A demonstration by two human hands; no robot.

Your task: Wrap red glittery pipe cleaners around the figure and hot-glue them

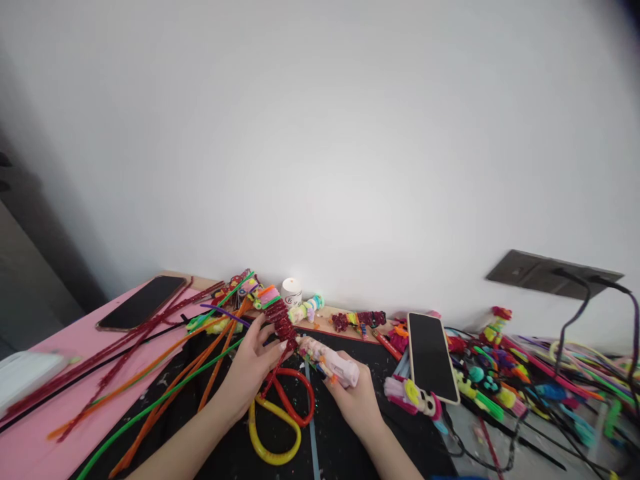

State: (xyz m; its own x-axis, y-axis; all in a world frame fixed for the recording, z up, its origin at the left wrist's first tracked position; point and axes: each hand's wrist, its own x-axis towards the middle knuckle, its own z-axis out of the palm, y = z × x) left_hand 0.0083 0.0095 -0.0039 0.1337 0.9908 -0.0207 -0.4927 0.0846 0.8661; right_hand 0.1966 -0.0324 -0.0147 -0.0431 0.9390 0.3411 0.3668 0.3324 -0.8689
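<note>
My left hand (257,363) is closed around a dark red pipe-cleaner figure (281,319), wound in coils with orange, pink and green bands near its top. In my right hand (357,393) is a pale pink hot glue gun (327,360), its body spotted with coloured bits. The glue gun's nozzle end meets the lower part of the red coils, beside my left fingertips; whether it touches them I cannot tell. Just below lie two handle loops, one red (311,400) and one yellow (253,433), apparently scissors; their blades are hidden.
Loose pipe cleaners (165,400) spread over the pink and black table at left, near a dark phone (143,303). A white-rimmed phone (434,357), finished figures (413,398) and a tangled pipe-cleaner pile (530,380) lie right. Cables hang from a wall socket (550,273).
</note>
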